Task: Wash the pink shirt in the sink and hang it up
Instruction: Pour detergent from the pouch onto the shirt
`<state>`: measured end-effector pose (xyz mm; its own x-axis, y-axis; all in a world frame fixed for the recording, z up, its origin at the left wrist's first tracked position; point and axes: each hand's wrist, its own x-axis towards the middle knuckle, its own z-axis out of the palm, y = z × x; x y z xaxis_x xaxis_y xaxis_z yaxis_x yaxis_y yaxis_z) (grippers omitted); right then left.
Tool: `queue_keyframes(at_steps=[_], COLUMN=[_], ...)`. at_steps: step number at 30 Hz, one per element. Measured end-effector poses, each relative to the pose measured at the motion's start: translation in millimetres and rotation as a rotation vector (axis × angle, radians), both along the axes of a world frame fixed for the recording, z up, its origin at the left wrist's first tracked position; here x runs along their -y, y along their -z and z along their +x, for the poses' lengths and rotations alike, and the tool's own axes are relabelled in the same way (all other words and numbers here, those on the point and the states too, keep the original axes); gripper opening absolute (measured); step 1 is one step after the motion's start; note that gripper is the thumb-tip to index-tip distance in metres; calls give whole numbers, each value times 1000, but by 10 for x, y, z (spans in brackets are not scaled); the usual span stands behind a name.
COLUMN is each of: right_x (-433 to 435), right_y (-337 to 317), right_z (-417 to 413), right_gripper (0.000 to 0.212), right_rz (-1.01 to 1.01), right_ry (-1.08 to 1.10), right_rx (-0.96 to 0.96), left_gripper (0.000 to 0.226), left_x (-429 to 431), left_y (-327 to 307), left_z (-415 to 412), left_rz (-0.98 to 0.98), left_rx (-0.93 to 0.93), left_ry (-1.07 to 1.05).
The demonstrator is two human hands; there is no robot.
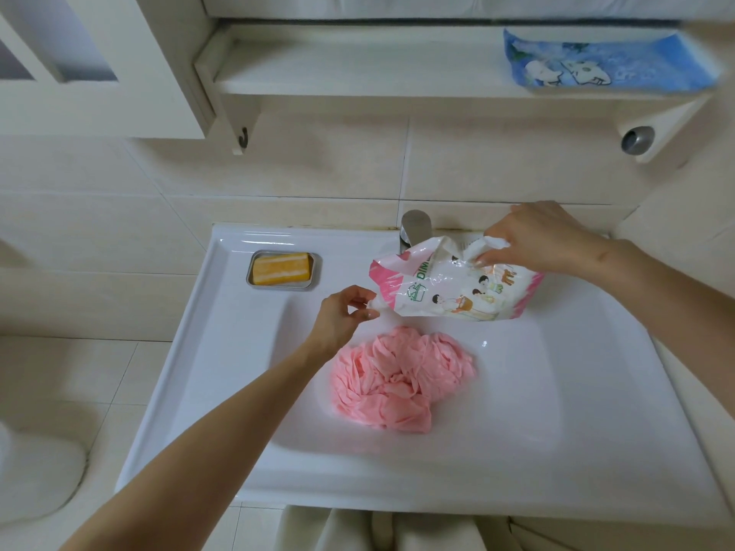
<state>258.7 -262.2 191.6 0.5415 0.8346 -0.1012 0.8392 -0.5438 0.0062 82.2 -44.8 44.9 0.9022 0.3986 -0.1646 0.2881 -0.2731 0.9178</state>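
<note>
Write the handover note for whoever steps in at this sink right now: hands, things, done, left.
Left hand: pinches the spout at the low corner of the detergent pouch.
Right hand: grips the pouch's crumpled upper end, holding it tilted over the sink.
Pink shirt: bunched in the basin below the pouch; neither hand touches it.
Done: shirt in the sink, pouch in hand. No detergent visible on the shirt; no water seen running from the tap.
Left: add detergent, wash, rinse, hang up.
</note>
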Motion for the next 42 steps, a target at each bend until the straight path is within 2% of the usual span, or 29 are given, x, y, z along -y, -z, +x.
queue_keyframes(at_steps=[25,42], right_x=[66,-173], right_y=[43,-318], right_z=[79,-42], right_gripper=[56,46], right_rz=[53,-127], right_ry=[91,-26], right_rx=[-39,110], left_gripper=[19,17], left_x=[-5,43], left_y=[-11,-4], left_z=[11,21], left_rz=[-130,-144], left_rx=[46,50], left_ry=[-28,-15])
